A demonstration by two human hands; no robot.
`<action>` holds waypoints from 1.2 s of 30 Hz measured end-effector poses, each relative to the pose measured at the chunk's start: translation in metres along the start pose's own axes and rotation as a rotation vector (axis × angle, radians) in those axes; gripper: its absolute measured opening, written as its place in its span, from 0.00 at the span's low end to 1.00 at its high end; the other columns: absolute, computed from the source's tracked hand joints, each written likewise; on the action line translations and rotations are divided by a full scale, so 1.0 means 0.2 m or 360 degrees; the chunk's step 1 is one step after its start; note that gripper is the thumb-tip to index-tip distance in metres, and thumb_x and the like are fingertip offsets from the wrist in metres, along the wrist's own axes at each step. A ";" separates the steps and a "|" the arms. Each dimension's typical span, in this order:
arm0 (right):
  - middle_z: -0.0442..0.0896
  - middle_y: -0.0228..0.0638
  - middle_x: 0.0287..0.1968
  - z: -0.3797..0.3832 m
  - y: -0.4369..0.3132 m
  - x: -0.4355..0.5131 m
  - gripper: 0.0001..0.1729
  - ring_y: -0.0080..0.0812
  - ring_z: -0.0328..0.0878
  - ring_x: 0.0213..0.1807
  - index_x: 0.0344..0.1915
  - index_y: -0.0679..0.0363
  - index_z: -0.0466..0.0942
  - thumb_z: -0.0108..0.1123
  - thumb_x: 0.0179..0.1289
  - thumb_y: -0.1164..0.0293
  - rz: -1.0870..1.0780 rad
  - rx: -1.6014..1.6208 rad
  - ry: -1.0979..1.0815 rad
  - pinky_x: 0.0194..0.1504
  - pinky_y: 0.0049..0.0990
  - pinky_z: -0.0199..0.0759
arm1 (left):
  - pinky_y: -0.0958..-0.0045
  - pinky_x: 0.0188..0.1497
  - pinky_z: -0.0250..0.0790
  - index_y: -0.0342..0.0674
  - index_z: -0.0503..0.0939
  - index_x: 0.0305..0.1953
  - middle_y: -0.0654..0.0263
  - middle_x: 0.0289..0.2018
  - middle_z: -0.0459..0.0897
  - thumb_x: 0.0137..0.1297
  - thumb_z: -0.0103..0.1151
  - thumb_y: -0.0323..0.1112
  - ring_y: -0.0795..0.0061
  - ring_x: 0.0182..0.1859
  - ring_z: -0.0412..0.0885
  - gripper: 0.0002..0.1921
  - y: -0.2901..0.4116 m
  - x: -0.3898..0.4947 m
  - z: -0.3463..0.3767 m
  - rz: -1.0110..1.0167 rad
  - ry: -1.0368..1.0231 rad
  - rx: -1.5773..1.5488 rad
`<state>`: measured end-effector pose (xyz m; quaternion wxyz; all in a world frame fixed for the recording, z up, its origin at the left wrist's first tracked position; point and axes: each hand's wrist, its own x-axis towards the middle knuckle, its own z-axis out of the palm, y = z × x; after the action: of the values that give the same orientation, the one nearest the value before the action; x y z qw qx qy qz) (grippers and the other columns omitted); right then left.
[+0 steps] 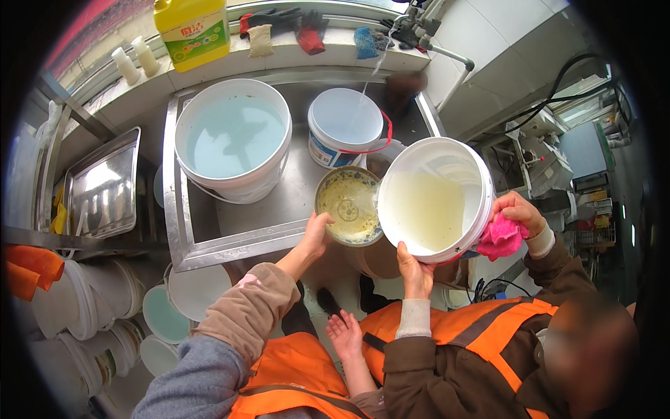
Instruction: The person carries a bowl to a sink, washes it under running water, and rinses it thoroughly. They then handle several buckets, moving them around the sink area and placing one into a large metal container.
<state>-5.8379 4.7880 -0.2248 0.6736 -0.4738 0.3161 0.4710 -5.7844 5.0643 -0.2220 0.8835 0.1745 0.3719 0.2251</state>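
My left hand [316, 233] grips the rim of a patterned bowl [347, 206] over the front edge of the sink. Some yellowish liquid with bits lies in the bowl. Beside it a co-worker tilts a white plastic bucket [434, 201] of pale yellow liquid, its rim at the bowl and liquid running between them. That person's far hand also holds a pink cloth [501, 236]. Low in front of me, my right hand [345, 335] is palm up, fingers spread, holding nothing.
In the steel sink [251, 230] stand a large water-filled bucket [233, 139] and a smaller bucket [345, 118] under a running tap [402, 19]. A yellow detergent jug [192, 34] and gloves [312, 32] line the ledge. More buckets [167, 314] are at the lower left; the co-worker stands close at right.
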 end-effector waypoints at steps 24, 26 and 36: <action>0.79 0.37 0.41 -0.12 0.00 0.06 0.20 0.35 0.75 0.44 0.50 0.55 0.73 0.54 0.63 0.55 0.0074 0.0025 -0.0006 0.48 0.36 0.70 | 0.64 0.53 0.66 0.33 0.70 0.46 0.59 0.42 0.76 0.49 0.48 0.30 0.64 0.46 0.74 0.20 -0.03 0.03 -0.06 -0.0036 -0.0033 -0.0065; 0.79 0.36 0.41 -0.14 0.02 0.08 0.20 0.34 0.75 0.44 0.50 0.55 0.73 0.54 0.63 0.55 0.0072 0.0068 -0.0026 0.48 0.35 0.70 | 0.64 0.54 0.66 0.33 0.71 0.46 0.59 0.42 0.76 0.49 0.48 0.30 0.64 0.47 0.74 0.20 -0.04 0.04 -0.08 -0.0064 -0.0043 -0.0106; 0.76 0.36 0.44 -0.05 0.04 0.00 0.20 0.34 0.73 0.47 0.50 0.55 0.71 0.52 0.64 0.55 0.0039 -0.0067 -0.0040 0.50 0.36 0.68 | 0.63 0.52 0.67 0.34 0.70 0.48 0.59 0.42 0.76 0.49 0.48 0.31 0.63 0.46 0.74 0.21 0.05 -0.02 -0.17 -0.0053 -0.0019 -0.0105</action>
<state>-5.8453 4.7798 -0.2311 0.6616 -0.4780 0.3036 0.4916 -5.8140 5.0743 -0.2371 0.8946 0.1403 0.3620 0.2214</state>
